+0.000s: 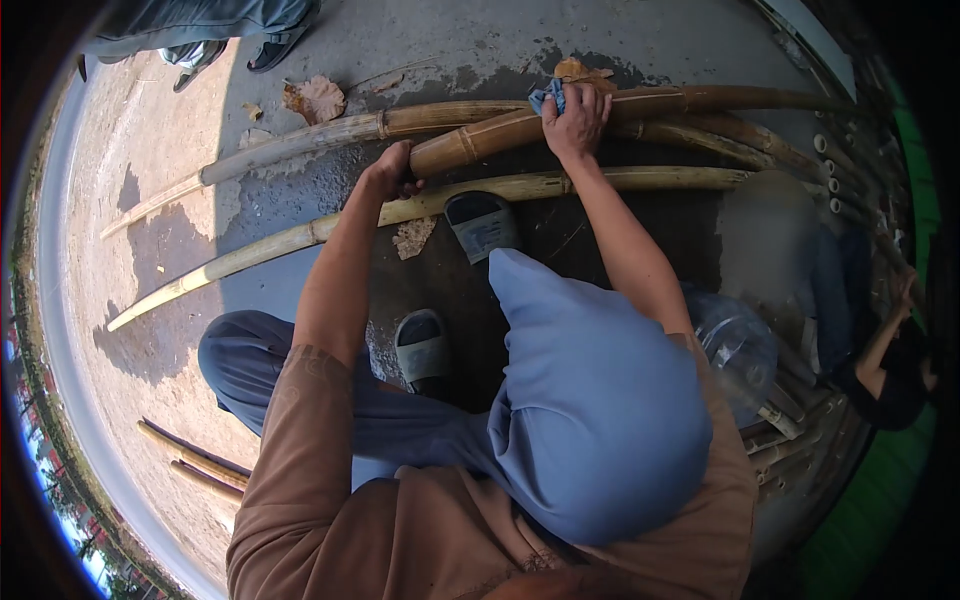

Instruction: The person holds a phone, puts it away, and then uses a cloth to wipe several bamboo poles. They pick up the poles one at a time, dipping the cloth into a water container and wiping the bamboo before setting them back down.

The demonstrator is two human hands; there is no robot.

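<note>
A thick brown bamboo pole (485,138) runs from the middle of the view towards the upper right. Around its near end my left hand (393,170) is closed. Farther along the same pole, my right hand (578,118) presses a blue cloth (548,96) against it. Beneath the brown pole lies a paler bamboo pole (290,133), reaching out to the left. Another long yellowish pole (400,208) lies nearer to me, passing just in front of my sandals.
Dry leaves (316,99) lie on the wet concrete. Two bamboo pieces (195,462) rest at the lower left. A clear plastic container (735,350) stands at my right, near stacked bamboo (795,450). One person (885,370) is at the far right; another person's legs (195,28) show at the upper left.
</note>
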